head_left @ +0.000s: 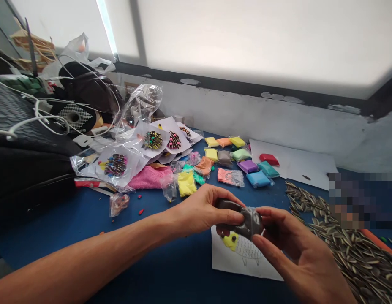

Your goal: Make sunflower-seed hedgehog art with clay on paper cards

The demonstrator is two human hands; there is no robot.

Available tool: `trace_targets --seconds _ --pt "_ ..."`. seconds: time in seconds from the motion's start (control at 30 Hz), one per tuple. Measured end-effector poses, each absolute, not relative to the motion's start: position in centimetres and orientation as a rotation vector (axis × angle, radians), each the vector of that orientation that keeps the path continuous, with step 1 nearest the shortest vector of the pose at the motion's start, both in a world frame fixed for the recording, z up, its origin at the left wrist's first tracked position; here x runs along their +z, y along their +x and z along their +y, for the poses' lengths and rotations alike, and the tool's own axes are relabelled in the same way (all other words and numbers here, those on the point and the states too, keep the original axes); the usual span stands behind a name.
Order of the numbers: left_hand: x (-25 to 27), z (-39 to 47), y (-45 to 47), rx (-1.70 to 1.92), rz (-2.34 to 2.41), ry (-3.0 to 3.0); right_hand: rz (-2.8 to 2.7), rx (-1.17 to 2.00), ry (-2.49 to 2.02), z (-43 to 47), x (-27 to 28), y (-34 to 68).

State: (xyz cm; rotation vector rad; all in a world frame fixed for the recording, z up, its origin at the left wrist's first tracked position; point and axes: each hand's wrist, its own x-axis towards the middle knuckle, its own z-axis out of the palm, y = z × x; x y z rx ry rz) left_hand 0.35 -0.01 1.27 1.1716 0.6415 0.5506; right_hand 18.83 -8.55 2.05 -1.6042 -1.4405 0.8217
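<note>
Between both hands is a packet of dark grey modelling clay (246,223) in clear plastic wrap. My left hand (211,209) is closed on its left part, thumb across the front. On the right end, my right hand (287,240) pinches the wrapper with thumb and fingers. Under the hands lies a white sheet with a drawing (256,266). Its outline has a yellow clay head (230,241) with dark round eyes, a body marked with small strokes, and two drawn legs. The packet and hands hide the upper part of the sheet.
Wrapped clay packets in several colours, including a blue one (258,179), lie beyond my hands. Sunflower seeds (357,253) are heaped at the right. To the left are paper sheets with decorated seed figures (116,164), a pink cloth (151,176) and a tangle of white cables (40,114).
</note>
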Motion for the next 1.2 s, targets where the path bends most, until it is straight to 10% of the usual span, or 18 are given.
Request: trace_targets --seconds 1.2 --pt "2.2 0.0 0.6 0.654 0.682 1.186 -1.304 1.043 -1.543 -8.0 1.6 19.1"
